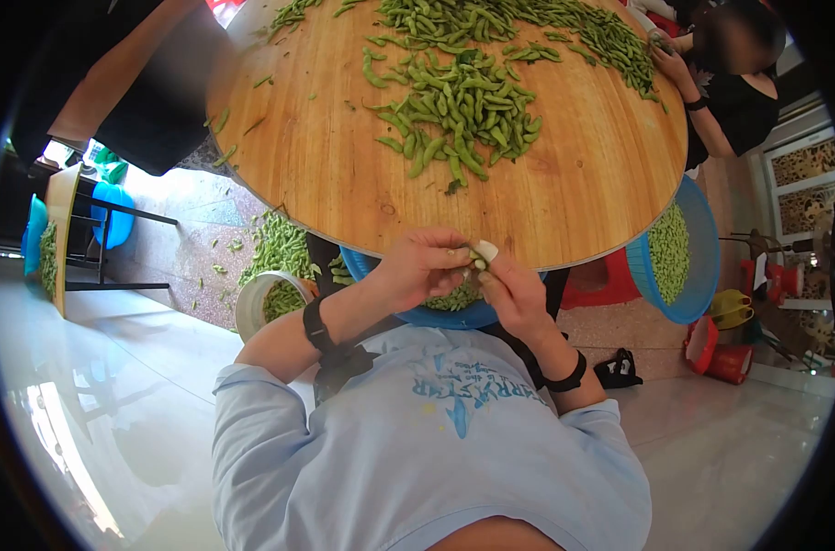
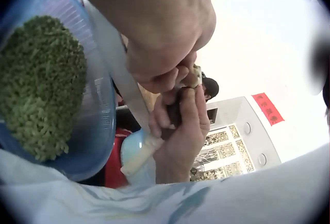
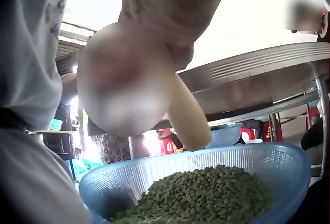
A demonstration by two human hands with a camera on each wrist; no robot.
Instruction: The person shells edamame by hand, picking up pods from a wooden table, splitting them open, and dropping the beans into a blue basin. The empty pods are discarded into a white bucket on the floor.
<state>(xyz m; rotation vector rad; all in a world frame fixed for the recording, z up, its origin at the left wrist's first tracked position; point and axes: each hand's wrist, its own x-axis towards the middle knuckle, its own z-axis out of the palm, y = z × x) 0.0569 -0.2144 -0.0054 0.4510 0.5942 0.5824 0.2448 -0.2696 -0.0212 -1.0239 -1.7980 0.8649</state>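
Observation:
Both hands meet at the near edge of the round table in the head view. My left hand (image 1: pixel 425 264) pinches a green soybean pod (image 1: pixel 478 260) between thumb and fingers. From the other side, my right hand (image 1: pixel 519 298) pinches the same pod, and a pale covering shows at its fingertip. In the left wrist view the two hands overlap, so much of the pod is hidden there. Below them sits a blue basket (image 3: pixel 234 154) with shelled green beans (image 3: pixel 206 193). A heap of unshelled pods (image 1: pixel 459 115) lies on the wooden tabletop (image 1: pixel 326 174) beyond the hands.
More pods (image 1: pixel 610 46) cover the table's far side, where another person's hand (image 1: pixel 670 64) works. A second blue basket (image 1: pixel 702 266) of beans stands at the right. On the floor at left are spilled pods (image 1: pixel 280 246) and a tipped pale bucket (image 1: pixel 249 308).

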